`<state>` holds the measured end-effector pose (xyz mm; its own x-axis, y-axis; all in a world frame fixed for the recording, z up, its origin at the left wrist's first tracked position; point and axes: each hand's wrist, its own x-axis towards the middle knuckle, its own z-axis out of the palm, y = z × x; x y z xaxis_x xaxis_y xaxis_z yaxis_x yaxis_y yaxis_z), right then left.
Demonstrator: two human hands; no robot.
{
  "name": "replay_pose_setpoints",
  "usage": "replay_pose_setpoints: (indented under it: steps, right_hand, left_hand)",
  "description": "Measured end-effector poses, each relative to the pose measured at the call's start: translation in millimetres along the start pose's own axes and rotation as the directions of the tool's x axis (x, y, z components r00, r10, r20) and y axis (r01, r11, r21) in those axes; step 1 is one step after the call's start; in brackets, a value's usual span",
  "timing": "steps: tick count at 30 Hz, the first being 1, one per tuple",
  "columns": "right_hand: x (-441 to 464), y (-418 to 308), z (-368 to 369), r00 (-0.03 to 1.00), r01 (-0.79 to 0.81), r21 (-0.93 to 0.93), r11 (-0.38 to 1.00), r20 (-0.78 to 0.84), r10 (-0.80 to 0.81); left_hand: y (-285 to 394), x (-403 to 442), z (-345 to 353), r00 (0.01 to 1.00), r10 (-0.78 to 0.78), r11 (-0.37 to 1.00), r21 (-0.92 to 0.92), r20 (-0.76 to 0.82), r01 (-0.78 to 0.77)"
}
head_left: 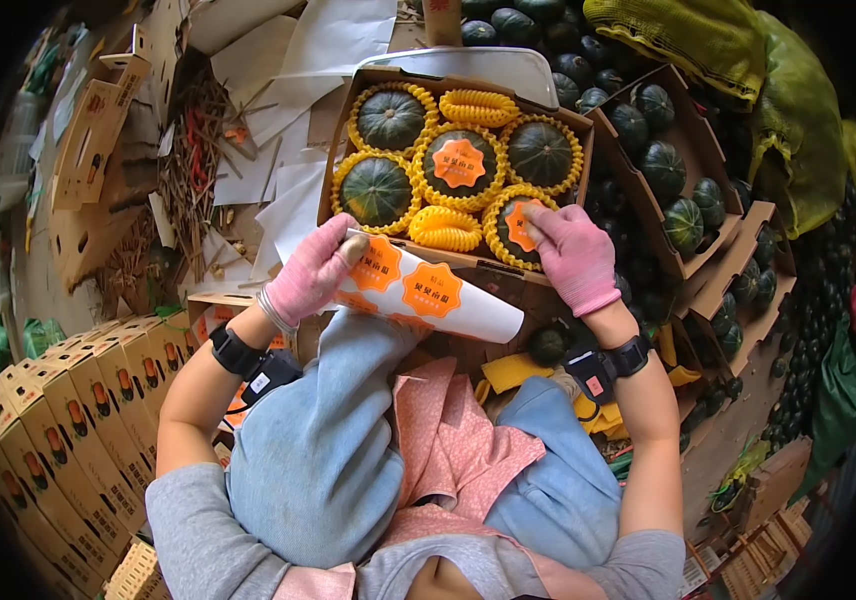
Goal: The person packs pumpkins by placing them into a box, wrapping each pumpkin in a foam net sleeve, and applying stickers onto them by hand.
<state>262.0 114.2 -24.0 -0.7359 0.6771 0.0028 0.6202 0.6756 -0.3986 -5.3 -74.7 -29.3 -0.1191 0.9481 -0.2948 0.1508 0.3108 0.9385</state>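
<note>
My left hand (314,272), in a pink glove, pinches the upper left edge of a rolled sheet of orange stickers (483,316) over my lap. My right hand (580,262), gloved alike, has its thumb and fingers closed at the edge of an orange sticker (520,226). That sticker lies against the lower right green squash, inside a yellow foam net (497,243). An open cardboard box (336,150) holds several squashes in foam nets. The middle squash (460,187) bears a matching sticker on its top. Two folded yellow foam nets (445,229) sit among them.
Boxes of bare green squashes (664,170) stand at the right, with many more loose on the floor. Green mesh sacks (798,130) lie at the upper right. Printed cartons (78,430) line the lower left. Paper sheets (333,45) and dry stalks (193,160) cover the floor behind.
</note>
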Motion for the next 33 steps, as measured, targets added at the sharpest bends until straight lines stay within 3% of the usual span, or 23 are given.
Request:
replay_pose_setpoints:
  steps: [2,5,8,10,11,12,14,17,18,20,21,22,23,25,28,33]
  right_hand:
    - [-3.5,-4.5,-3.0,0.999,0.041,-0.249,0.968,0.004,-0.041]
    - [-6.4,1.6,-18.0,0.997,0.076,-0.596,0.799,0.036,-0.068]
    - [-16.7,-34.1,-37.1,0.993,0.11,-0.134,0.985,-0.017,-0.113]
    - [-18.3,-50.1,-24.7,0.984,0.155,0.178,0.972,0.06,-0.168]
    - [-16.5,-59.3,-18.1,0.978,0.022,0.305,0.952,0.192,-0.084]
    - [-13.4,-61.5,-9.2,0.985,0.029,0.451,0.892,0.139,-0.102]
    - [-6.4,-64.6,-1.4,0.962,0.27,0.381,0.884,-0.065,-0.266]
    - [9.7,-70.1,-8.5,0.794,0.594,0.115,0.796,-0.243,-0.557]
    - [12.9,-70.3,-9.4,0.839,0.541,0.402,0.739,-0.195,-0.509]
    - [18.3,-65.4,-13.6,0.893,0.281,0.841,0.462,-0.053,-0.447]
    - [22.7,-59.4,-25.3,0.951,-0.136,0.899,0.417,0.236,-0.2]
    - [35.9,-54.0,-38.8,0.95,-0.29,0.895,0.339,0.313,-0.014]
    - [51.9,-22.8,-28.1,0.98,-0.186,0.84,0.509,0.193,0.04]
    - [73.1,21.6,-28.6,0.968,-0.244,0.612,0.752,0.102,0.231]
    - [92.1,49.7,-16.5,0.966,-0.248,0.391,0.886,0.033,0.256]
    - [99.8,38.0,-8.5,0.944,-0.328,0.127,0.936,0.021,0.329]
  left_hand:
    - [1.7,-0.6,1.5,1.0,0.008,1.0,-0.018,-0.015,-0.008]
    - [2.7,-0.9,-0.1,0.998,0.05,0.999,-0.008,-0.047,-0.05]
    - [5.6,0.5,2.7,0.992,0.093,0.996,0.028,-0.087,-0.09]
    - [10.3,4.5,3.6,0.992,0.085,0.996,0.033,-0.094,-0.082]
    - [10.4,6.6,3.5,0.99,0.107,0.994,0.041,-0.092,-0.104]
    - [8.8,6.7,4.5,0.988,0.126,0.991,0.047,-0.09,-0.122]
    - [8.7,6.7,3.2,0.991,0.079,0.997,-0.007,-0.105,-0.08]
    - [4.8,4.1,0.9,0.986,-0.087,0.989,-0.127,-0.141,0.069]
    - [-5.0,5.3,0.2,0.981,-0.113,0.988,-0.121,-0.155,0.095]
    - [-17.1,7.9,-4.4,0.974,-0.135,0.989,-0.076,-0.182,0.123]
    - [-19.9,6.3,-6.1,0.972,-0.136,0.991,-0.039,-0.191,0.131]
    - [-22.9,4.3,-7.1,0.971,-0.135,0.991,-0.004,-0.198,0.137]
    - [-25.9,2.6,-7.4,0.976,-0.096,0.995,-0.022,-0.195,0.094]
    - [-26.2,1.1,-9.5,0.978,-0.113,0.993,-0.042,-0.174,0.107]
    - [-16.6,1.7,-9.0,0.983,-0.104,0.994,-0.045,-0.15,0.098]
    - [-12.9,0.2,-8.2,0.99,-0.067,0.998,-0.029,-0.123,0.064]
